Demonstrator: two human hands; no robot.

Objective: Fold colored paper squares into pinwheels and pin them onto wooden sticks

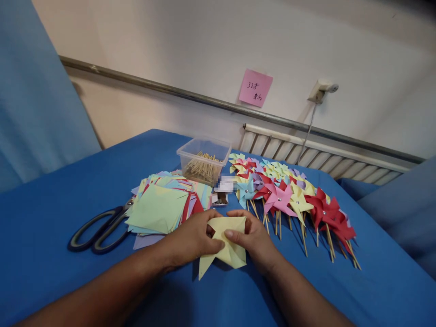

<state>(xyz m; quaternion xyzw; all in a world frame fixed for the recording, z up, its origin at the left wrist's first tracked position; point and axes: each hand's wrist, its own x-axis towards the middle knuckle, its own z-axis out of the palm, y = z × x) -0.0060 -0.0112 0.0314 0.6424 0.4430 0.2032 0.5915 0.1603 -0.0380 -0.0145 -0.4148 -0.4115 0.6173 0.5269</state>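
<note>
Between my two hands is a pale yellow paper pinwheel (235, 255), partly folded, with one pointed blade hanging toward me at the lower left. My left hand (195, 238) grips its left side, the thumb pressing near the middle. On the other side my right hand (255, 238) pinches the paper, its thumb lying on the front near the centre. The fingers behind the paper are mostly hidden. Just left of my hands lies a messy stack of coloured paper squares (156, 209), a light green one on top. A small open box (220, 199) with dark contents sits beyond my hands.
Dark-handled scissors (98, 229) lie left of the stack, blades under the paper. A clear plastic tub (204, 159) of wooden sticks stands behind. Many finished pinwheels (279, 200) on sticks cover the right side of the blue-covered table (81, 181). A radiator (289, 147) runs along the wall.
</note>
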